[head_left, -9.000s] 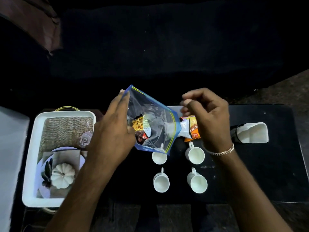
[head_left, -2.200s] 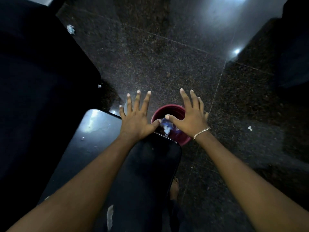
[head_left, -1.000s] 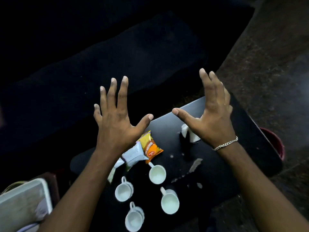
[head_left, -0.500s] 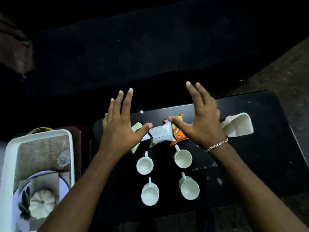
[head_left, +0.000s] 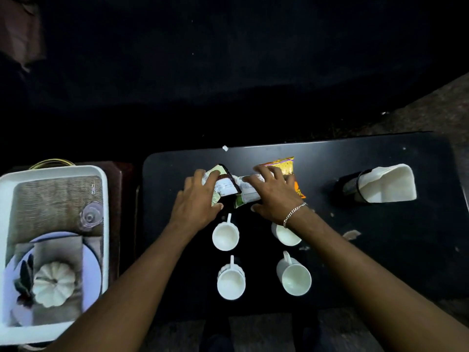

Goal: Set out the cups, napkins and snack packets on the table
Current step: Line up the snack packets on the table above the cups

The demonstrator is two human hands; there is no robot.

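Both hands press flat, fingers spread, on snack packets [head_left: 229, 190] at frame centre: left hand [head_left: 196, 203] on the pale packet, right hand [head_left: 272, 193] on the orange one. Four cups [head_left: 225, 236] stand nearer, below; napkins [head_left: 380, 184] lie at right on the table [head_left: 380, 250].

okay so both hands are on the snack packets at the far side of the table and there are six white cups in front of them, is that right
Not quite: the head view shows four white cups, not six, standing in two rows of two. The rest holds. The left hand and right hand both rest on the snack packets at the far side of the table, with the cups nearer the person.
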